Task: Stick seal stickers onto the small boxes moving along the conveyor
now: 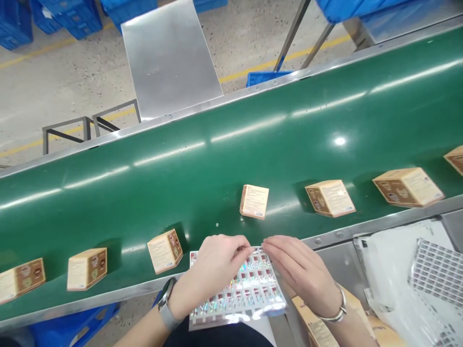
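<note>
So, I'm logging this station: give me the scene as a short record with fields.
Left hand: over the shiny label sheet, fingertips near its top edge; watch on wrist
Right hand: fingertips at the sheet's upper right; bracelet on wrist
Belt: green
Boxes: seven in view, spaced along belt, outermost two cut off
Other sheet: far right

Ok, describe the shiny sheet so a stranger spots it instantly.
At the near metal edge of the long green conveyor belt, find the bare left hand and right hand. They partly cover a silvery rectangular label sheet, its rainbow shimmer unlike the grey gridded sheet at right.
</note>
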Demonstrator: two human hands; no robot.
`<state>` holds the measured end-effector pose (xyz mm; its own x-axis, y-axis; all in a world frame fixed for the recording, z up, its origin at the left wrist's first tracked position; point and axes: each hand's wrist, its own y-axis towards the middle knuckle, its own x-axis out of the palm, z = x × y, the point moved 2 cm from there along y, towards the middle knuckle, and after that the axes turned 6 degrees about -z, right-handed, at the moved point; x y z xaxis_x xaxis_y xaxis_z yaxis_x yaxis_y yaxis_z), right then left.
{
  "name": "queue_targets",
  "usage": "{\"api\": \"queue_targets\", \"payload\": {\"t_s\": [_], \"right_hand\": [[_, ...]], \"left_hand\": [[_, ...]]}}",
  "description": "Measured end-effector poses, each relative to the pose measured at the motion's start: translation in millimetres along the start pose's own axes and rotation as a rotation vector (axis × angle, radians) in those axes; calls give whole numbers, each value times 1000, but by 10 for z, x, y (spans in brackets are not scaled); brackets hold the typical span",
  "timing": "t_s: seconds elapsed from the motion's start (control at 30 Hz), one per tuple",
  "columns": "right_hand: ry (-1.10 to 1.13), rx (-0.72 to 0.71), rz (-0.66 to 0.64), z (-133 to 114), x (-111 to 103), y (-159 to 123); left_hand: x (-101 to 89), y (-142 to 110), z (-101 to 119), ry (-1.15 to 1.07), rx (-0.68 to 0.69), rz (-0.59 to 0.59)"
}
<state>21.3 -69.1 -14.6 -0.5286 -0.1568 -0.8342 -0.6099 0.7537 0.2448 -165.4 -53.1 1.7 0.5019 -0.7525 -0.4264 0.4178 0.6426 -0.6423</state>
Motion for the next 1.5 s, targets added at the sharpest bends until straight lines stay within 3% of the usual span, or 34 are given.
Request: {"api": "queue_targets", "payload": {"t_s": [0.17,0.27,0.33,0.4,0.5,0.57,0.67,0.77,1.07,1.5], "right_hand": [[-26,-52,13,69,51,-117],[123,67,67,85,37,-138],[294,275,128,157,62,-151],[485,598,248,314,157,-176],[756,1078,546,637,429,-203],[864,1226,690,828,634,-159],[899,1258,748,1006,848,-36],[898,1252,753,1063,925,44],[784,1252,755,1174,886,9],[410,1242,840,1417,857,-24]], "left_hand": [[19,111,1,-144,-54,-62],[18,168,-4,-136,-79,-74],[28,219,-42,-63,-73,-67],[62,296,-91,43,15,-54],[166,469,-136,224,288,-42],[260,618,-144,353,442,-45],[384,856,-141,496,543,-36],[457,1043,-132,559,530,-40],[459,1194,12,572,479,-124],[532,1428,193,530,508,-120]]}}
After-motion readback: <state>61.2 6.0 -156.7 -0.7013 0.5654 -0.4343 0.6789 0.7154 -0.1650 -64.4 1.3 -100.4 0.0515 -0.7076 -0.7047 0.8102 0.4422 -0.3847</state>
